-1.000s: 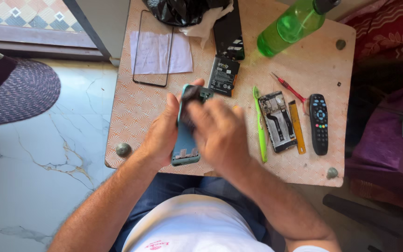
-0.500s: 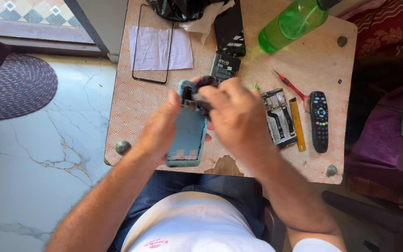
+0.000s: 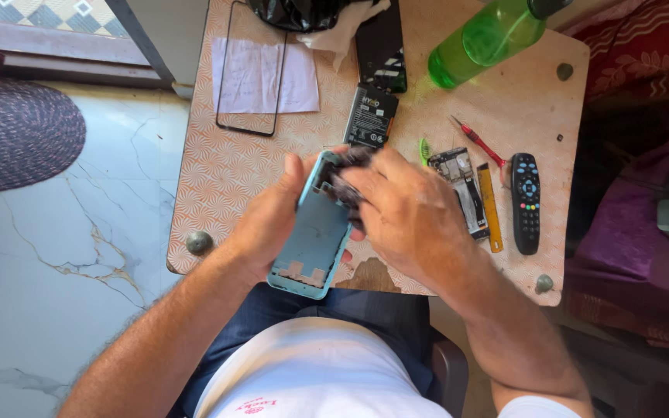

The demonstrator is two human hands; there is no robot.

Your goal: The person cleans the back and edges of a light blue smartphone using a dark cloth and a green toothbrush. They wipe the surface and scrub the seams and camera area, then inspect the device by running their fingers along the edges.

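Observation:
My left hand [image 3: 269, 224] grips a light blue phone back shell [image 3: 313, 236], inner side up, over the near edge of the small patterned table [image 3: 226, 170]. My right hand [image 3: 404, 217] rests on the shell's upper end, its fingers pinched on something dark near the camera cutout; what it is I cannot make out. A black phone battery [image 3: 371, 116] lies just beyond the hands.
On the table lie a black screen frame [image 3: 251, 77] over white paper, a dark phone panel [image 3: 381, 46], a green bottle [image 3: 489, 37], a red screwdriver [image 3: 477, 142], a phone mid-frame [image 3: 462, 182], a yellow tool [image 3: 490, 207], a black remote [image 3: 526, 203]. A marble floor and a round rug [image 3: 17, 135] are on the left.
The blue shell has tipped so its inner side faces up and sits nearer to me. My right hand has slid to the shell's top end. The camera has shifted a little.

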